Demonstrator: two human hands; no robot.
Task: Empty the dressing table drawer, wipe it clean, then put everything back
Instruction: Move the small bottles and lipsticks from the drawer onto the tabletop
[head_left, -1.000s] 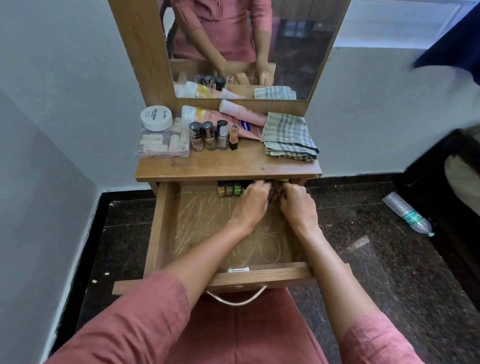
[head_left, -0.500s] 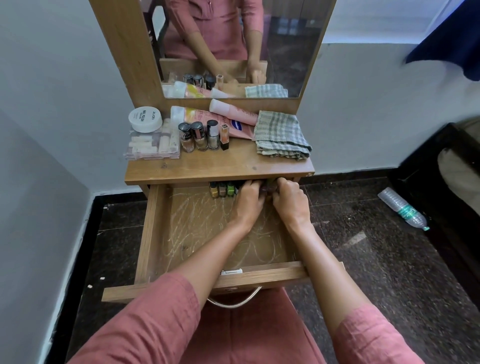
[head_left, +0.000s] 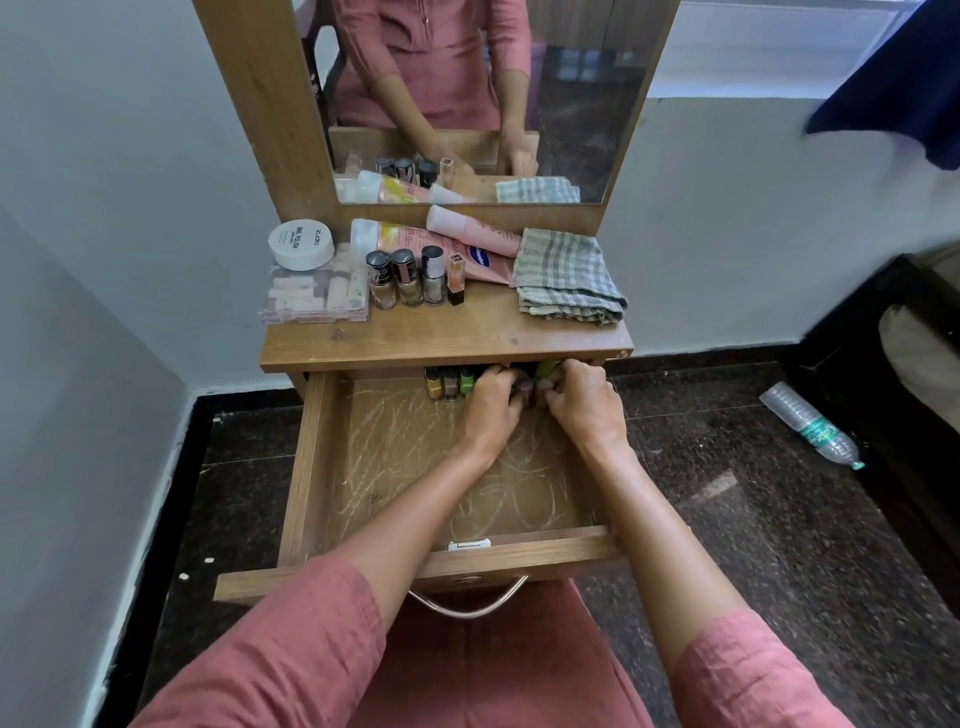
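Observation:
The wooden drawer (head_left: 311, 467) is pulled out, its scratched bottom bare at the front. Small nail polish bottles (head_left: 448, 382) stand in a row at its back under the tabletop. My left hand (head_left: 493, 402) and my right hand (head_left: 582, 402) are side by side at the drawer's back, fingers curled around small bottles there; a green one (head_left: 546, 368) shows above my right fingers. On the tabletop (head_left: 441, 338) stand several nail polish bottles (head_left: 408, 278), pink tubes (head_left: 467, 234), a white jar (head_left: 301, 243), a clear box (head_left: 314, 296) and a folded checked cloth (head_left: 569, 278).
A mirror (head_left: 483, 98) rises behind the tabletop. A plastic water bottle (head_left: 810, 426) lies on the dark floor at the right. A white wall is close on the left, dark furniture at the far right. The drawer's metal handle (head_left: 467, 605) is near my lap.
Both hands stay at the drawer's back and have closed tighter together on the small bottles. The camera has shifted slightly.

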